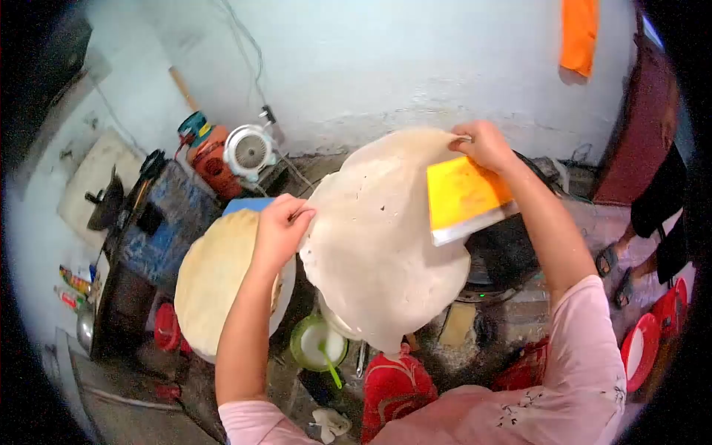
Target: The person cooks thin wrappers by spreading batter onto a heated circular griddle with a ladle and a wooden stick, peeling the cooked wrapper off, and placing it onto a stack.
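Note:
A large thin pale flatbread sheet hangs spread out between my hands, with a few small holes in it. My left hand pinches its left edge. At its upper right edge, my right hand is closed on the sheet. A yellow scraper-like board with a whitish lower edge is just below my right hand; how it is held is hidden. Beneath my left forearm lies a round stack of pale sheets. Behind the hanging sheet, a dark round griddle shows at the right.
A green bowl of white liquid with a green ladle is below the sheet. A blower and an orange gas cylinder stand near the wall. Another person's legs are at the right, near red basins.

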{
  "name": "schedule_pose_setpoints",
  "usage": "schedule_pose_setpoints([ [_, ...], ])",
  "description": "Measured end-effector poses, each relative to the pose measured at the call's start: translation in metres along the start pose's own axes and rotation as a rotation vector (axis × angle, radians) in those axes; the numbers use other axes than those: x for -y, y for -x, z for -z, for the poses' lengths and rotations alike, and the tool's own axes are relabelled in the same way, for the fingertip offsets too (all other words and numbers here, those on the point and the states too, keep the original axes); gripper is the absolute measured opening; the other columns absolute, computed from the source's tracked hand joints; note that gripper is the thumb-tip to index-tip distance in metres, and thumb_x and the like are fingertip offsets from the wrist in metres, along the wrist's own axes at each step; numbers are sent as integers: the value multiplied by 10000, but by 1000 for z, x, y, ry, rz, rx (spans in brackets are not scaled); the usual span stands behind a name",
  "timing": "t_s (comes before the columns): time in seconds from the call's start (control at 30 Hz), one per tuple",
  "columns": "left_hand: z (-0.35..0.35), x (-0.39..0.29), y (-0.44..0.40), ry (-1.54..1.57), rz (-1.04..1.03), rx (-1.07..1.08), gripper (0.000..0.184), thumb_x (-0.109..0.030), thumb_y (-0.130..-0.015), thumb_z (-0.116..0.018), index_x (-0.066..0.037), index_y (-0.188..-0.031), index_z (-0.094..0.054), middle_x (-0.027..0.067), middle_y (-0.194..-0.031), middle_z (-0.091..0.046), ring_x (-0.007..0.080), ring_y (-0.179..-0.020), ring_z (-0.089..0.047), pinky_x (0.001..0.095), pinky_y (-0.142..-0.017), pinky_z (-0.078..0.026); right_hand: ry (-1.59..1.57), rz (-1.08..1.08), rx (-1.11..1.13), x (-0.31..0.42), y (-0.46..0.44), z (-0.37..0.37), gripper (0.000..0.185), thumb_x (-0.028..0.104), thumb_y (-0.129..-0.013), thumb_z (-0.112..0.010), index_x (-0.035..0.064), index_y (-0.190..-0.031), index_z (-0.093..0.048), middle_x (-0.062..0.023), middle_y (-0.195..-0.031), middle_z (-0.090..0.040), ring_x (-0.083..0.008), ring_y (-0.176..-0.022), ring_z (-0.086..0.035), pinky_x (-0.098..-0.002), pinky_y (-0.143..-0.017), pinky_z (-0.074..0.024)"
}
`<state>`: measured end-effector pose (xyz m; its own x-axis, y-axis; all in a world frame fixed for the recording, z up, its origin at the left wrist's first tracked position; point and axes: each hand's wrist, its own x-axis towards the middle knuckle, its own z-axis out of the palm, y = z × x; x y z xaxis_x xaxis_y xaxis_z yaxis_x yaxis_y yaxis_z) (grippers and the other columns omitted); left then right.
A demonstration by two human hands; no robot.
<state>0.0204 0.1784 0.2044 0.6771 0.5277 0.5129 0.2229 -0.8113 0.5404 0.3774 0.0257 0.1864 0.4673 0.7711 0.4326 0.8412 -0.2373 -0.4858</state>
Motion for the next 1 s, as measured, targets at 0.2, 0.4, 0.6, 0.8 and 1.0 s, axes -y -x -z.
schedule_pose_setpoints([
  [0.2, 3, 126, -13, -33, 399, 122, 204, -181, -703, -684, 6, -702, -601, 113, -595, -555, 171, -554, -525, 308, -537, -415, 157, 162, 275, 62, -46, -20, 165, 146, -703, -674, 56, -836, -639, -120, -798, -651, -247, -739, -620, -338, -677, -468],
  [0.4, 104, 184, -78, -205, 179, -575, 174, -181, -695, -628, -9, -707, -649, 116, -600, -611, 178, -576, -606, 319, -561, -467, 169, 374, -123, 183, -105, 2, 179, 134, -757, -600, 14, -890, -612, -150, -834, -648, -292, -750, -616, -343, -686, -474],
  [0.6, 230, 69, 68, -125, 36, -980, 154, -46, -787, -613, 11, -929, -638, 39, -860, -629, 129, -800, -569, 251, -744, -444, -321, 798, -486, 290, -32, -9, 260, -37, -684, -587, 25, -933, -624, -128, -929, -650, -224, -731, -630, -242, -620, -474],
  [0.8, 189, 129, 250, -492, 83, -805, 335, 95, -687, -550, -37, -983, -636, 99, -1083, -575, 272, -1136, -476, 357, -948, -391, -385, 818, -6, 283, 66, -171, 386, 6, -678, -608, 146, -1037, -619, -86, -1159, -579, -234, -705, -638, -288, -597, -514],
  [1.0, 142, 241, 335, -554, 435, -453, 307, 134, -650, -494, -13, -865, -656, 131, -1020, -576, 310, -1092, -493, 368, -935, -396, -287, 522, 306, 237, 111, -254, 505, 158, -769, -620, 205, -1247, -463, -118, -1224, -523, -325, -853, -612, -391, -732, -506],
])
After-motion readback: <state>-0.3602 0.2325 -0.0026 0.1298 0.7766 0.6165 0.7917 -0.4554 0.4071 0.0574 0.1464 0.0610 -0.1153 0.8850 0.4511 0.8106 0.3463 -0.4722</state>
